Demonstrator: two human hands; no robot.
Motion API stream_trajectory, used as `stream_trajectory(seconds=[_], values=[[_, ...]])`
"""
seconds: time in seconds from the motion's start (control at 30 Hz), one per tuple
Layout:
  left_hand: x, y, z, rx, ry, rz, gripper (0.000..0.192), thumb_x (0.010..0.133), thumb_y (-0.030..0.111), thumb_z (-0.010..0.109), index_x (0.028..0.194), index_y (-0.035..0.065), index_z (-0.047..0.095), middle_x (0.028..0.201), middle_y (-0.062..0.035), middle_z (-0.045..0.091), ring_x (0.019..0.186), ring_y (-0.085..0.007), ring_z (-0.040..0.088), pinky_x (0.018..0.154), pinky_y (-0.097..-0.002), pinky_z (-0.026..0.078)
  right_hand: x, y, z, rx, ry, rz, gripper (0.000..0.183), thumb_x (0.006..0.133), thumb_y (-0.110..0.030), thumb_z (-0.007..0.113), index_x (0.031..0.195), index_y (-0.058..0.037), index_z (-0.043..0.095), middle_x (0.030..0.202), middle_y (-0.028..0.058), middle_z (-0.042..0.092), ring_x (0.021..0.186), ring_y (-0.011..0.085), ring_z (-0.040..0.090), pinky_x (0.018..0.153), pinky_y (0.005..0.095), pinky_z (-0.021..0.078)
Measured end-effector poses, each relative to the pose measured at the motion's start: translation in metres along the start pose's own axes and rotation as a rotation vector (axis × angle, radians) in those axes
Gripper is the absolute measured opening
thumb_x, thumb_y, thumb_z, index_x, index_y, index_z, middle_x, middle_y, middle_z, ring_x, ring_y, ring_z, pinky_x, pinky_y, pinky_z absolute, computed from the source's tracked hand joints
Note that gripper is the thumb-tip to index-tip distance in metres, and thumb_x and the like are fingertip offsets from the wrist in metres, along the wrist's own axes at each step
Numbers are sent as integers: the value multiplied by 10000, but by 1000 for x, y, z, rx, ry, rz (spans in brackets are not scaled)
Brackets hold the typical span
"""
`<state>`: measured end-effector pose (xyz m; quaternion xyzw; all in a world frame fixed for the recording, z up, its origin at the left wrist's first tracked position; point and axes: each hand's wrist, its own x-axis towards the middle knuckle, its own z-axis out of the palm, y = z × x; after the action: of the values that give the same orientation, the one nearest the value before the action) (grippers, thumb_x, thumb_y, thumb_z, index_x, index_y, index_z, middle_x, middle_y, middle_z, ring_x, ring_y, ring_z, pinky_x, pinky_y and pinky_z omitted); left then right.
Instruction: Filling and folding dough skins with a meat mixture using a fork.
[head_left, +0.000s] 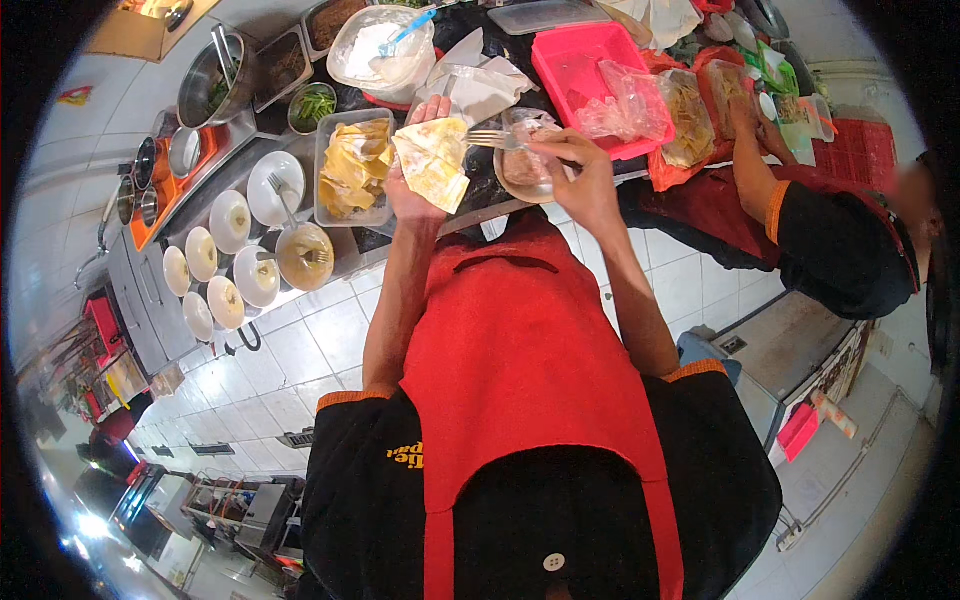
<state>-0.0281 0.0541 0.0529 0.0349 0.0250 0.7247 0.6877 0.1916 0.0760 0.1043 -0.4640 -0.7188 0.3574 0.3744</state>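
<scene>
A floury yellow dough wrapper (435, 161) lies across the palm of my left hand (411, 191), whose fingertips show above it. My right hand (581, 172) grips a metal fork (491, 139), its tines close to the wrapper's right edge. Under the right hand stands a round bowl of pinkish filling (521, 169), partly hidden by the hand and a plastic wrap. Left of my left hand, a clear plastic container (322, 216) holds a pile of folded yellow wrappers (351, 169).
White bowls (230, 221), some with forks, stand at the left counter edge. Behind are a tub of white powder (367, 45) and a pink plastic tray (555, 56). At the right, a co-worker's hands (742, 112) are over a bag of yellow food (724, 82).
</scene>
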Motion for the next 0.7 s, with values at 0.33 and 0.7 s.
stream_trajectory(seconds=[0.33, 0.7], values=[[-16, -22, 1, 392, 285, -143, 484, 1071, 321, 359, 1398, -28, 427, 1323, -184, 579, 1180, -271, 610, 995, -414, 506, 16, -20, 31, 439, -52, 204, 256, 831, -74, 772, 1053, -4, 668, 974, 21, 689, 764, 38, 555, 677, 207, 461], [-25, -27, 15, 687, 247, -82, 377, 1064, 315, 441, 1229, -4, 555, 1092, -88, 660, 919, -147, 662, 796, -290, 535, 17, -24, 34, 209, -22, 268, 215, 784, -101, 814, 966, -36, 721, 810, -1, 689, 631, 32, 520, 556, 204, 428]])
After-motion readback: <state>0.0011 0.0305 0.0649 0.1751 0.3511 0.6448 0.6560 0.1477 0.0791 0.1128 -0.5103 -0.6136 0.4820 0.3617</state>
